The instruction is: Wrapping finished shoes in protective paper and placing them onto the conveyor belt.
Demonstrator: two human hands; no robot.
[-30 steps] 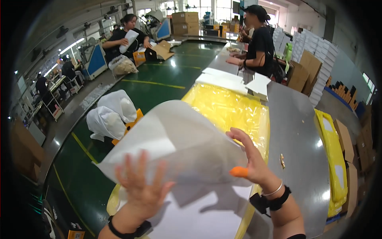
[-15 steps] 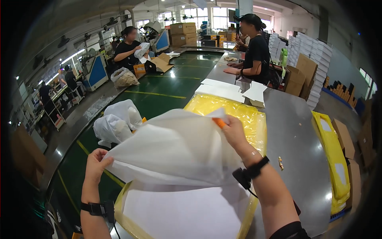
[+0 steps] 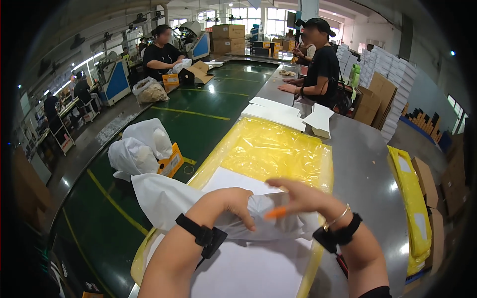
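A thin white paper sheet point(image 3: 166, 198) lies bunched across a stack of white sheets point(image 3: 248, 270) in yellow plastic wrapping. At its gathered middle, my left hand point(image 3: 231, 201) bends over the paper with the thumb pointing down; its other fingers are partly hidden, and it appears to grip the folds. Just to the right, my right hand point(image 3: 303, 196) curves with thumb and fingers apart, close over the same folds. An orange finger cover point(image 3: 276, 212) seems to sit on its thumb. Two white-wrapped bundles point(image 3: 139, 149) rest beside an orange box point(image 3: 171, 161) at the left.
Yellow plastic wrap point(image 3: 273, 149) lies beyond my hands, with white card pieces point(image 3: 273, 113) behind it. A green conveyor belt point(image 3: 198, 119) runs along the left. Co-workers stand at the far left and far right. A yellow packet point(image 3: 410, 208) lies at the right beside cartons.
Both hands have come together and lower, gathering the white sheet that was stretched between them. The right hand's fingers have opened off the sheet. The co-worker at far left has lowered a white bundle.
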